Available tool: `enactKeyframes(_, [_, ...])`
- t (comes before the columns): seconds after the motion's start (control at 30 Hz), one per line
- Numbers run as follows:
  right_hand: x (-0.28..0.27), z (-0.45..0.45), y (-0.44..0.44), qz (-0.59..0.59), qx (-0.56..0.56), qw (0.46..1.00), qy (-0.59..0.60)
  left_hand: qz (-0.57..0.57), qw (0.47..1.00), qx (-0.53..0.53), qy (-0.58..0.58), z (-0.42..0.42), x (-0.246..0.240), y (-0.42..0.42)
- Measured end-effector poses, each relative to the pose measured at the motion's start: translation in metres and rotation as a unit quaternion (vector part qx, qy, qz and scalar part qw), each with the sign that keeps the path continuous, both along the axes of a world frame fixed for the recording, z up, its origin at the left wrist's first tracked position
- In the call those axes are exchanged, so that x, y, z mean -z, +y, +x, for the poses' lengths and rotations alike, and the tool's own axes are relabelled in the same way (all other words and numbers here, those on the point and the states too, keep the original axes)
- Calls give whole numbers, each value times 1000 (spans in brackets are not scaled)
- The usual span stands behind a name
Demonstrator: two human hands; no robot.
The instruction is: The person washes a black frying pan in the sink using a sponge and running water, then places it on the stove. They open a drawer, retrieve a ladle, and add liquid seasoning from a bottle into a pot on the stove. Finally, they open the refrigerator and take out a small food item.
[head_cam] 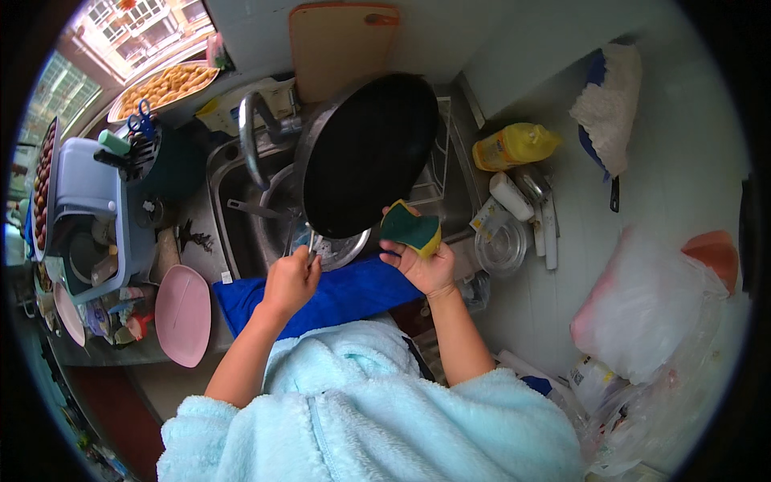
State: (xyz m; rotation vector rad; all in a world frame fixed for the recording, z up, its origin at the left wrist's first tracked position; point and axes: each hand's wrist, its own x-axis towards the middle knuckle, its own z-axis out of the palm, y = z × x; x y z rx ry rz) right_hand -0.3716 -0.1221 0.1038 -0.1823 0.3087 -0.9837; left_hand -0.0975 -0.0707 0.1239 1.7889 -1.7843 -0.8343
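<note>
A large black frying pan point(370, 156) is tilted steeply over the double sink, its dark inside towards me. My left hand point(292, 280) is closed round its handle at the lower left; the fist hides most of the grip. In my right hand point(424, 265) lies a green and yellow scouring sponge point(412, 229), just below the pan's lower rim and held palm up. Under the pan, a metal basin point(361, 244) with some suds sits in the sink point(241, 247). A flat metal utensil point(256, 209) rests across the basin's left side. The chrome faucet point(247, 132) arches beside the pan.
A blue towel point(349, 295) covers the sink's front edge. On the left are a pink plate point(184, 316), a blue-grey plastic container point(90, 175) and a knife holder point(174, 162). A yellow detergent bottle point(503, 147) and clear plastic tubs point(501, 247) stand right. Behind leans a cutting board point(337, 48).
</note>
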Motion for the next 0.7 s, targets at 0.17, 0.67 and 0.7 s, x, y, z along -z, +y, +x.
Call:
enactKeyframes(0.17, [-11,-13,-4,-40,39,998,-41,-114,989,38,-87,8,-14,-9])
enactKeyframes(0.67, [37,-23,-29,1,111,977,-180,-273,940,62,-193,23,-59,5])
enactKeyframes(0.7, [43,-23,-31,-27,120,984,-128,-273,942,60,-183,23,-60,8])
